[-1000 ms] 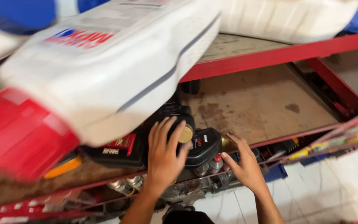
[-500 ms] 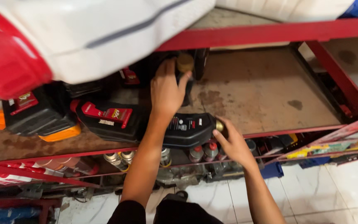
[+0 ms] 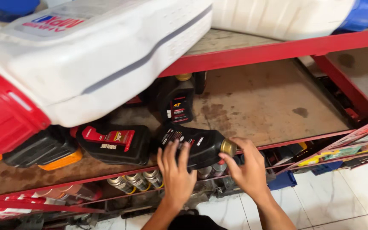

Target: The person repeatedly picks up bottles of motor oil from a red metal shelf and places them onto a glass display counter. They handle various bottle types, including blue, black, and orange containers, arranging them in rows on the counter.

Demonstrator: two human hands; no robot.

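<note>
A black oil bottle with a gold cap [image 3: 194, 145] lies on its side at the front edge of the brown shelf board [image 3: 260, 106]. My left hand [image 3: 176, 172] rests spread over its base end. My right hand [image 3: 248, 168] grips its neck by the gold cap. Beside it to the left lies another black bottle with a red label [image 3: 113, 144]. A third black bottle with a gold cap [image 3: 179, 102] stands further back in the shadow.
A big white jug with a red cap [image 3: 77, 64] lies on the upper shelf, overhanging at the left. A black bottle with an orange cap [image 3: 43, 152] lies at the left. Several spray cans [image 3: 137, 181] lie on the shelf below. Red frame rails [image 3: 277, 49] edge the shelves. White floor tiles [image 3: 341, 196] show at the right.
My left hand has come back from the rear bottle to the lying bottle's base. My right hand stays at its cap end. The camera has moved closer.
</note>
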